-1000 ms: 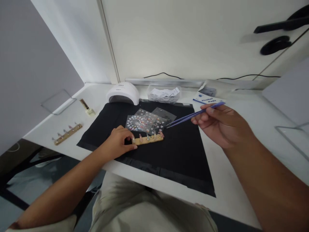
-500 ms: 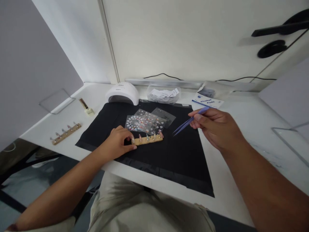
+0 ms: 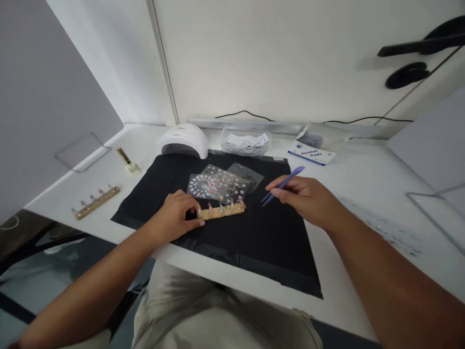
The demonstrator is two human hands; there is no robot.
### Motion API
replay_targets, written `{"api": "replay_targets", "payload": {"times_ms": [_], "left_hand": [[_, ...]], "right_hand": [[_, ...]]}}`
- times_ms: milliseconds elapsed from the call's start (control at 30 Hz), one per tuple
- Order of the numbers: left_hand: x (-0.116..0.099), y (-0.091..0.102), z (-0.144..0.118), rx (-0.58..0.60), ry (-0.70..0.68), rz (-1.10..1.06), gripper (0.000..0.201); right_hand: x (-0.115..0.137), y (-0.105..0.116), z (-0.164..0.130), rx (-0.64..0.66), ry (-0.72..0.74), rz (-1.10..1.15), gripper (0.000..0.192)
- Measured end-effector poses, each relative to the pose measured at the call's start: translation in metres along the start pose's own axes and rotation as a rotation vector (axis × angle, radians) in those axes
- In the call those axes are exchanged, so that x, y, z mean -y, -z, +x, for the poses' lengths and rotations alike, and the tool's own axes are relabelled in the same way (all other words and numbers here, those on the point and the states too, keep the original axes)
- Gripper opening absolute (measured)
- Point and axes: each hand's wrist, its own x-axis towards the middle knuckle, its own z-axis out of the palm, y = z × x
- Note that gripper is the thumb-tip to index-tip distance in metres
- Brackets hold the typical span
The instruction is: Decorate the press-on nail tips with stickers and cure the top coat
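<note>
My left hand [image 3: 178,213] grips the left end of a wooden nail tip stand [image 3: 227,211], its thumb in front and fingers behind. Several decorated nail tips [image 3: 221,208] stand upright along it. Pinched in my right hand [image 3: 300,194] is a pair of purple tweezers [image 3: 285,182], pointing down and left above the black mat [image 3: 247,247]. The tweezer tips are to the right of the stand, apart from it; whether anything is between them is too small to tell. Behind the stand, overlapping clear nail sticker sheets [image 3: 218,183] lie on the mat.
A white nail lamp [image 3: 185,138], a clear box of white packets [image 3: 247,143] and an alcohol pads box [image 3: 314,151] line the back. At left are a polish bottle [image 3: 128,161] and a second nail tip stand [image 3: 97,202]. Small shiny pieces [image 3: 395,235] lie at right.
My right hand has moved left and slightly down, and the tweezers now tilt more steeply. My left hand keeps its hold on the stand.
</note>
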Motion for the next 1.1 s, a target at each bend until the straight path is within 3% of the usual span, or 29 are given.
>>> {"api": "replay_targets", "payload": {"times_ms": [200,500,600,700,833,967,1100], "left_hand": [[0.0,0.0,-0.001,0.005,-0.006,0.006,0.009],[-0.003,0.002,0.001,0.107,-0.055,0.021,0.007],[-0.001,0.02,0.0,0.173,-0.076,0.035,0.021],[0.007,0.051,0.007,0.195,-0.081,0.049,0.036],[0.015,0.074,0.048,0.106,0.011,0.109,0.041],[0.015,0.048,0.096,0.079,0.066,0.205,0.05],[0.011,0.012,0.11,0.033,0.124,0.314,0.072]], "right_hand": [[-0.004,0.004,0.002,0.063,-0.008,-0.02,0.018],[-0.003,0.017,-0.001,-0.074,0.043,0.252,0.035],[-0.005,0.013,0.0,-0.065,0.042,0.322,0.04],[-0.008,0.008,0.001,-0.067,0.037,0.381,0.04],[-0.012,0.004,0.0,-0.106,0.034,0.464,0.038],[-0.019,0.004,0.001,-0.149,0.029,0.518,0.035],[-0.027,0.004,0.002,-0.18,0.013,0.528,0.03]]}}
